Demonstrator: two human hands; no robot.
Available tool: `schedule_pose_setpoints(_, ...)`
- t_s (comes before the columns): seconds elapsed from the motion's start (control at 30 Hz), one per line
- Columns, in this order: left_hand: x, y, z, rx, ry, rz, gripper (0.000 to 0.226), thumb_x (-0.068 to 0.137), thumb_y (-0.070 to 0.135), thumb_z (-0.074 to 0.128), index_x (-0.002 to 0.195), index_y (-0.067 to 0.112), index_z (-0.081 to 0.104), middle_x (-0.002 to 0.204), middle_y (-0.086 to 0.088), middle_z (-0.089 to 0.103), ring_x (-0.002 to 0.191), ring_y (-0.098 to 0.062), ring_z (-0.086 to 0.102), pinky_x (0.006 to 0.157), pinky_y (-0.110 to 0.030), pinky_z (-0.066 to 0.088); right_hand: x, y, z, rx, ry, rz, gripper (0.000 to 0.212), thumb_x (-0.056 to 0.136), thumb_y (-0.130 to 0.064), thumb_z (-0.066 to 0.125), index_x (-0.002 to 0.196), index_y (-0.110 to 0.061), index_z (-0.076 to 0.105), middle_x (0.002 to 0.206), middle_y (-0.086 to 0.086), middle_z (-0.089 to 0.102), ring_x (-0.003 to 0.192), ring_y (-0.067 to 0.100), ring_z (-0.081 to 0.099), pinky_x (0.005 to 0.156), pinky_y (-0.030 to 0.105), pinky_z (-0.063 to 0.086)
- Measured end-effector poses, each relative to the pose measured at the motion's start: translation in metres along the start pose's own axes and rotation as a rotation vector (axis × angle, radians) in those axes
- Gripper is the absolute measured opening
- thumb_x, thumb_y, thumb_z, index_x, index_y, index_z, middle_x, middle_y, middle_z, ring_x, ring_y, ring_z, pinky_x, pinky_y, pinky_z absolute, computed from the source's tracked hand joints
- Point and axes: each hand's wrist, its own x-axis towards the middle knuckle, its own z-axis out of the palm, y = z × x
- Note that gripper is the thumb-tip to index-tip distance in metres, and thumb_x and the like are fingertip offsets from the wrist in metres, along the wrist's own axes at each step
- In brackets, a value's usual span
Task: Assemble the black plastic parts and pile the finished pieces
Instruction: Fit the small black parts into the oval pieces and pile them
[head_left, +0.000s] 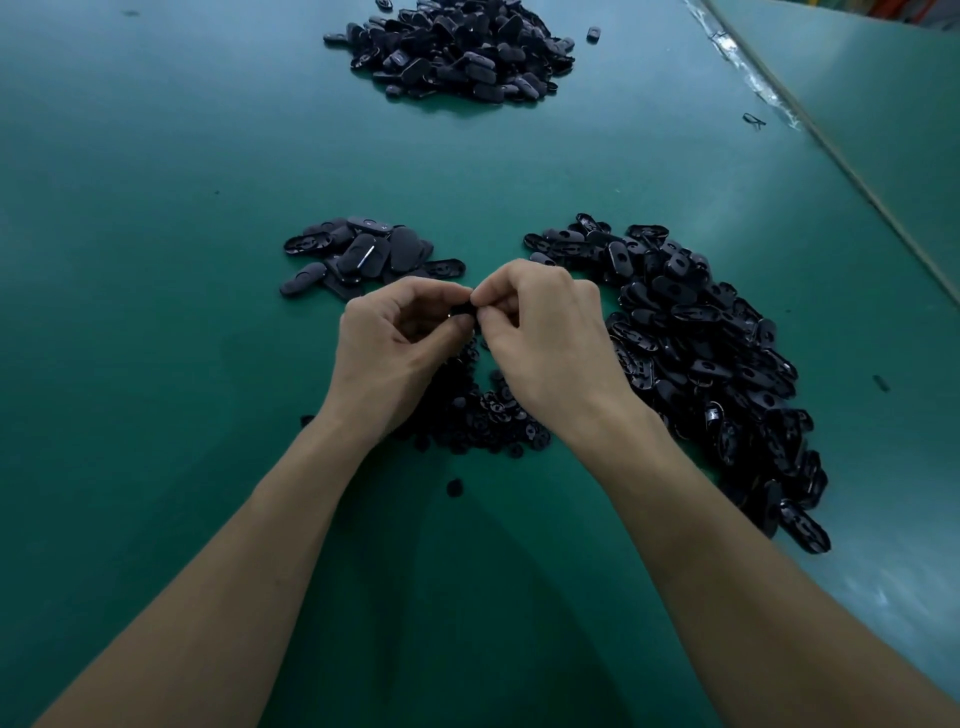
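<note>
Two grips (400, 338) (545, 332), black part (461, 310) seemingly pinched between

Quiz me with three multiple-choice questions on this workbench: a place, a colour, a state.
1. The far pile lies: A) past the left hand and right hand B) in a box C) on the floor
2. The table is: A) red B) green C) white
3. The hands: A) lie flat B) pinch one black part together C) hang idle
Answers: 1A, it sits at the top of the view; 2B, its surface is green; 3B, fingers of both meet on the part.
</note>
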Motion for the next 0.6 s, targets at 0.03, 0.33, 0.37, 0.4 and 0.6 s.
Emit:
schedule_pose_setpoints(0.03, 0.0001, -0.0002, 0.0000, -0.001, -0.002, 0.002, 0.026, 0.085, 0.001, 0.074, 0.096, 0.025, 0.073, 0.091, 0.005, 0.078, 0.082, -0.010, 0.072, 0.078, -0.025, 0.057, -0.0002, -0.0003, 0.0000, 0.004, 0.001, -0.001, 0.016, 0.095, -0.012, 0.058, 0.102, -0.020, 0.070, 0.096, 0.002, 0.069, 0.092, 0.020, 0.065, 0.083, 0.040, 0.056)
schedule_pose_setpoints(0.33, 0.0001, -0.0004, -0.0004, 0.048, -0.019, -0.004, 0.022, 0.084, 0.010, 0.075, 0.095, 0.029, 0.071, 0.086, 0.009, 0.075, 0.072, -0.009, 0.067, 0.070, -0.026, 0.055, -0.0010, -0.0033, -0.0051, 0.000, -0.018, -0.012, 0.014, 0.093, -0.011, 0.061, 0.094, -0.021, 0.050, 0.088, 0.004, 0.062, 0.085, 0.021, 0.058, 0.073, 0.043, 0.053)
schedule_pose_setpoints(0.37, 0.0000, -0.0007, -0.0001, 0.055, -0.013, -0.004, 0.020, 0.084, 0.012, 0.075, 0.095, 0.029, 0.071, 0.086, 0.007, 0.075, 0.071, -0.012, 0.067, 0.070, -0.031, 0.057, -0.0016, -0.0043, -0.0048, -0.006, -0.020, -0.009, 0.015, 0.094, -0.011, 0.061, 0.093, -0.021, 0.050, 0.089, 0.005, 0.062, 0.085, 0.022, 0.058, 0.073, 0.044, 0.053)
schedule_pose_setpoints(0.4, -0.0002, -0.0006, 0.0004, 0.060, -0.005, -0.002, 0.019, 0.083, 0.014, 0.074, 0.095, 0.028, 0.071, 0.087, 0.005, 0.075, 0.071, -0.015, 0.068, 0.071, -0.035, 0.058, -0.0025, -0.0053, -0.0043, -0.013, -0.018, -0.010, 0.015, 0.094, -0.011, 0.061, 0.092, -0.021, 0.051, 0.090, 0.005, 0.061, 0.085, 0.022, 0.058, 0.073, 0.044, 0.053)
schedule_pose_setpoints(0.6, -0.0008, 0.0009, 0.0007, 0.077, -0.005, 0.028, 0.015, 0.087, 0.015, 0.074, 0.095, 0.027, 0.070, 0.087, 0.001, 0.076, 0.074, -0.018, 0.072, 0.074, -0.035, 0.059, -0.0044, -0.0080, -0.0049, -0.040, -0.031, -0.027, 0.018, 0.094, -0.008, 0.053, 0.087, -0.024, 0.055, 0.097, 0.008, 0.060, 0.086, 0.026, 0.059, 0.073, 0.045, 0.055)
